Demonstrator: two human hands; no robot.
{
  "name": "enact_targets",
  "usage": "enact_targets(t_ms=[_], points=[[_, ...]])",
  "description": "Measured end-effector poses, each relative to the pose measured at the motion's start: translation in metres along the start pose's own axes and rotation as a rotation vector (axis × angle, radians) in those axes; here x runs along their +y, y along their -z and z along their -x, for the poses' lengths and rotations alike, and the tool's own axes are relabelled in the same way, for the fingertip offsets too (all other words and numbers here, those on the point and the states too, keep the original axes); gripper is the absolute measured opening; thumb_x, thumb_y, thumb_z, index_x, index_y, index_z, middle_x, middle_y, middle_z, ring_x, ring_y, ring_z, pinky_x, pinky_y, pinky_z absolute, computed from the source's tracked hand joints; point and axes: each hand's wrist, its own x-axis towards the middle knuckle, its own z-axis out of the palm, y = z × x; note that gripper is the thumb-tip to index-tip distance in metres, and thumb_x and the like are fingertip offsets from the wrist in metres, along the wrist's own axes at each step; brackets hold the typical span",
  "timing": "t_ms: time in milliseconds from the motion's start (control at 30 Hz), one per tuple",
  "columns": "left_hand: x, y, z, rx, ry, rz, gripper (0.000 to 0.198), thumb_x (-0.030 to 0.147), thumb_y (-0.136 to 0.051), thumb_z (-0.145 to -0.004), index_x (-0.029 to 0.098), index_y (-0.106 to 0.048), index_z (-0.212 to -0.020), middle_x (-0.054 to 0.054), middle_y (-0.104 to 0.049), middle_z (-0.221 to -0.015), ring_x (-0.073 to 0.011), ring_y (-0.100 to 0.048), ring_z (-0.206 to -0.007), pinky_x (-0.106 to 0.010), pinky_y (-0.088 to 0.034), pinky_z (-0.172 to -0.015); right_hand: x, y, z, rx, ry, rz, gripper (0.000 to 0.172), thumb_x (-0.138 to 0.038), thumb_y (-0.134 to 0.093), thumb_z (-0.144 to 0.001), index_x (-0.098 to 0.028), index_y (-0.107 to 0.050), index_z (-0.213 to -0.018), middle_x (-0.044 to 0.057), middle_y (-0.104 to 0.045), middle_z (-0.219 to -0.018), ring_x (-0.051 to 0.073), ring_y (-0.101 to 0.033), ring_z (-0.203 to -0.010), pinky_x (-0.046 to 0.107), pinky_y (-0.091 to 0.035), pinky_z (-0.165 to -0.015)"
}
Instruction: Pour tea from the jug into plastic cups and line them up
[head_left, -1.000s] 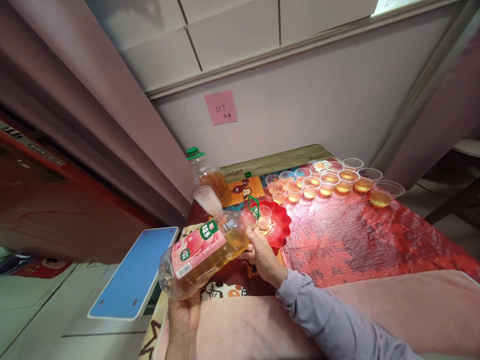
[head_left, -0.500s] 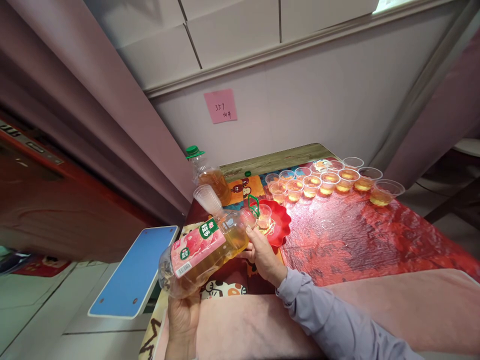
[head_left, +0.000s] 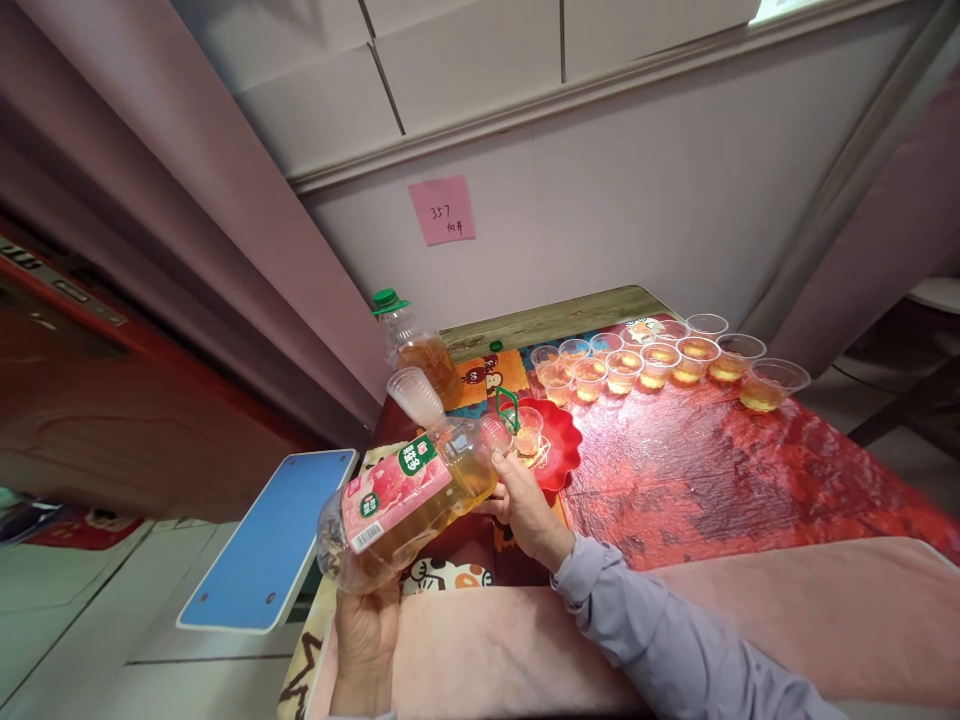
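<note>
A large clear juice bottle [head_left: 405, 500] with a pink label is tilted, its neck toward the right and its base at the lower left. My left hand [head_left: 367, 625] supports the base from below, its fingers partly hidden behind the bottle. Near the neck, my right hand [head_left: 529, 505] grips the bottle, thumb on the near side. Yellowish juice lies along the bottle's lower side. Past the neck, a clear plastic cup [head_left: 529, 432] stands in a red scalloped plate [head_left: 564, 462]. The green carry ring [head_left: 508, 412] sticks up at the bottle's neck.
Several plastic cups [head_left: 624, 374] of yellow juice stand in rows at the back right. A stack of cups [head_left: 414, 396] and a green-capped jug [head_left: 431, 365] are behind the bottle. A green cap [head_left: 496, 347] lies near the wall. A blue stool [head_left: 270, 540] stands left.
Hardly anything differs. Both hands keep the bottle tilted over the plate in nearly the same place.
</note>
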Motion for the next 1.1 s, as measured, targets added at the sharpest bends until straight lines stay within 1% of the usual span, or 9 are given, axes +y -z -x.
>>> enact_targets(t_ms=[133,267,433,533,600,700,767,967,1100], points=[[0.0,0.001,0.001,-0.022,-0.009,-0.005,0.071,0.046,-0.092,-0.08,0.032,-0.072,-0.147,-0.007,-0.076,-0.148,-0.0403,-0.067,-0.141,-0.055,-0.062,-0.111,0.0,0.0,0.0,0.0,0.002,0.003,0.059,-0.07,-0.076,-0.095,-0.034,-0.067,-0.14,0.004,-0.076,-0.142,0.02,-0.082,-0.105,0.029,-0.07,-0.074],[0.0,-0.001,0.0,-0.028,-0.026,-0.027,0.069,0.047,-0.09,-0.082,0.032,-0.073,-0.146,-0.007,-0.076,-0.149,-0.0403,-0.068,-0.14,-0.057,-0.062,-0.111,0.0,0.0,0.0,0.006,-0.007,0.007,0.063,-0.073,-0.077,-0.092,-0.032,-0.067,-0.138,0.004,-0.077,-0.141,0.022,-0.082,-0.107,0.029,-0.07,-0.074],[0.001,-0.004,0.0,-0.052,-0.045,-0.017,0.063,0.047,-0.089,-0.084,0.033,-0.074,-0.145,-0.005,-0.076,-0.148,-0.0391,-0.07,-0.138,-0.055,-0.064,-0.109,-0.002,-0.002,0.0,0.015,-0.015,0.006,0.067,-0.074,-0.078,-0.09,-0.03,-0.065,-0.138,0.005,-0.076,-0.142,0.021,-0.082,-0.104,0.026,-0.069,-0.071],[0.002,-0.006,0.003,-0.038,-0.024,-0.02,0.067,0.048,-0.091,-0.082,0.031,-0.074,-0.145,-0.007,-0.077,-0.147,-0.0412,-0.07,-0.137,-0.057,-0.063,-0.11,-0.003,-0.002,0.0,0.016,-0.017,0.007,0.066,-0.075,-0.079,-0.089,-0.031,-0.065,-0.137,0.005,-0.076,-0.141,0.021,-0.082,-0.102,0.026,-0.069,-0.069],[0.002,-0.007,0.005,-0.033,-0.037,-0.038,0.069,0.048,-0.091,-0.082,0.03,-0.074,-0.146,-0.008,-0.076,-0.148,-0.0421,-0.068,-0.14,-0.058,-0.062,-0.111,-0.003,-0.002,0.001,0.014,-0.013,0.006,0.066,-0.075,-0.078,-0.089,-0.032,-0.065,-0.138,0.005,-0.076,-0.142,0.021,-0.082,-0.102,0.027,-0.069,-0.07],[0.002,-0.011,0.007,-0.037,-0.067,-0.049,0.072,0.05,-0.091,-0.081,0.031,-0.073,-0.147,-0.007,-0.073,-0.152,-0.0417,-0.065,-0.143,-0.058,-0.061,-0.113,-0.003,-0.001,0.001,0.006,-0.011,0.004,0.066,-0.074,-0.078,-0.09,-0.033,-0.065,-0.14,0.005,-0.076,-0.142,0.02,-0.082,-0.103,0.027,-0.069,-0.072],[0.001,-0.013,0.008,-0.038,-0.049,-0.041,0.074,0.053,-0.092,-0.08,0.032,-0.072,-0.149,-0.007,-0.073,-0.152,-0.0416,-0.065,-0.143,-0.058,-0.06,-0.114,-0.003,-0.001,0.001,0.011,-0.015,0.0,0.066,-0.074,-0.078,-0.091,-0.032,-0.064,-0.141,0.005,-0.077,-0.139,0.021,-0.081,-0.105,0.027,-0.069,-0.073],[0.004,-0.02,0.013,-0.016,-0.007,-0.032,0.078,0.054,-0.091,-0.081,0.027,-0.07,-0.152,-0.012,-0.073,-0.152,-0.0453,-0.065,-0.142,-0.062,-0.059,-0.114,-0.003,-0.001,0.001,0.018,-0.017,-0.018,0.06,-0.071,-0.079,-0.09,-0.033,-0.067,-0.134,0.004,-0.077,-0.139,0.022,-0.081,-0.107,0.031,-0.069,-0.074],[0.008,-0.029,0.018,-0.017,-0.021,-0.041,0.083,0.054,-0.093,-0.078,0.027,-0.069,-0.152,-0.012,-0.071,-0.154,-0.0459,-0.063,-0.144,-0.06,-0.06,-0.112,-0.003,-0.001,0.0,0.03,-0.03,-0.006,0.059,-0.071,-0.079,-0.09,-0.033,-0.067,-0.132,0.004,-0.078,-0.136,0.023,-0.081,-0.109,0.031,-0.069,-0.074]])
